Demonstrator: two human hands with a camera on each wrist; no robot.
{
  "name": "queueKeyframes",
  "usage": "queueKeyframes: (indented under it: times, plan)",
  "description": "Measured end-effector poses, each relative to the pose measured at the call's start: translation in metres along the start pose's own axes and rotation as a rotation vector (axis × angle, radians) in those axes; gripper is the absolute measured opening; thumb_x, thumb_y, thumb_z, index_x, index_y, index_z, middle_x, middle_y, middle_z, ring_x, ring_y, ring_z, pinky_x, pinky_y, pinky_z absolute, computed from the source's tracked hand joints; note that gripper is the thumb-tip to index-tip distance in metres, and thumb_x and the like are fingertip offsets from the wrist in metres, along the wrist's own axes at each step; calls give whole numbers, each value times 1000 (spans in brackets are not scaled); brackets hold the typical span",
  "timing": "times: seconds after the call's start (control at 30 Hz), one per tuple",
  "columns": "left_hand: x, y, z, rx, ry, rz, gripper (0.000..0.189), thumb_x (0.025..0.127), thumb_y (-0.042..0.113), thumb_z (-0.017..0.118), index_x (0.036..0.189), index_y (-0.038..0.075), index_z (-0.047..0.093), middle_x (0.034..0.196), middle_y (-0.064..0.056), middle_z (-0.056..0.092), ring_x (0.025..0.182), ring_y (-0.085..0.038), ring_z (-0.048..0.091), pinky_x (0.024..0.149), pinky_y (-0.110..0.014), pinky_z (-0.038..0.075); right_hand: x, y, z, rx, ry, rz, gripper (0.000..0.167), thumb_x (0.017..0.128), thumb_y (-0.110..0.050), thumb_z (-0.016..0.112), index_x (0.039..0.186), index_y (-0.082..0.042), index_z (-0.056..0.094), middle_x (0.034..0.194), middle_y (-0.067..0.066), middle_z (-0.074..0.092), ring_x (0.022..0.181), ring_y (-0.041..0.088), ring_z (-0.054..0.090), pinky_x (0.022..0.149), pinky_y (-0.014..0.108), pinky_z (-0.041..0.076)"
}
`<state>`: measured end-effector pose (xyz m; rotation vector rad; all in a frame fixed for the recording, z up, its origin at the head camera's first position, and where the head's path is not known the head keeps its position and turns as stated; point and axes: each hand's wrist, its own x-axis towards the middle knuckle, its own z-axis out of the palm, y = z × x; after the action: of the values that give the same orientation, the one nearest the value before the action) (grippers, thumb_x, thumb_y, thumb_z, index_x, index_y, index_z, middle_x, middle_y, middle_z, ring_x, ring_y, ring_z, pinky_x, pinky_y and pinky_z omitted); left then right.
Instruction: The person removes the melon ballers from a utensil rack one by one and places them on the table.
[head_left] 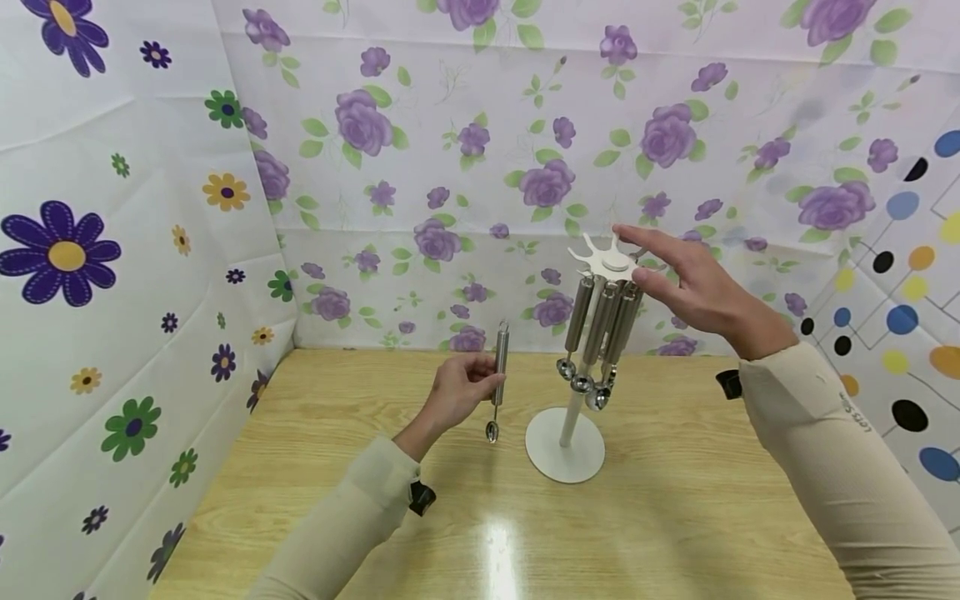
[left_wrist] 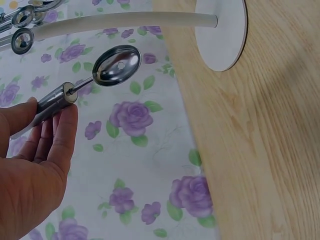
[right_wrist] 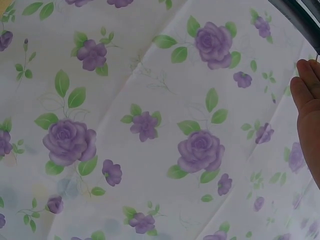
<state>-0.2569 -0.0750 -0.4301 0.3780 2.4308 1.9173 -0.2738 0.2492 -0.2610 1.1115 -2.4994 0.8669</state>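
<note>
Pinching the measuring spoon upright, bowl down, your left hand holds it left of the rack. Your right hand, fingers spread, touches its top, apparently steadying it; moving the spoon likely calls for a firm pinch.

The spoon is of polished metal, its bowl mirror-like and its cylindrical handle smooth with a softer sheen. The hanging utensils are of similarly glossy metal. The stand is smooth and satin to matt, either plastic or painted metal. The counter shows wood grain beneath a glossy finish. The backdrop resembles thin, creased sheeting; the sleeves are matt cloth
</note>
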Motion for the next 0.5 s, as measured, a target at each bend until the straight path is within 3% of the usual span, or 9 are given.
queueKeyframes:
  times: [0.17, 0.33, 0.5]
  plan:
    - [-3, -4, 3, -7, 7, -17, 13, 92, 3, 72, 103, -3, 69, 90, -11, 69, 76, -16, 67, 70, -33, 62, -1, -1, 0, 2, 4, -13, 56, 106, -36, 45, 156, -13, 36, 157, 16, 37, 144, 41, 30, 113, 67, 21]
    - [-5, -9, 5, -19, 5, -37, 14, 92, 4, 72, 104, -4, 68, 90, -12, 68, 76, -17, 66, 73, -38, 62, -1, 0, 0, 6, 21, -68, 52, 107, -27, 43, 155, -9, 37, 155, 16, 39, 143, 41, 31, 113, 66, 23]
    - [-7, -13, 8, -21, 4, -71, 15, 93, 6, 72, 105, -3, 68, 91, -11, 67, 77, -16, 66, 72, -36, 62, -1, 2, 2, 17, 37, -92, 52, 106, -25, 41, 155, -9, 38, 155, 16, 40, 143, 40, 32, 113, 66, 24]
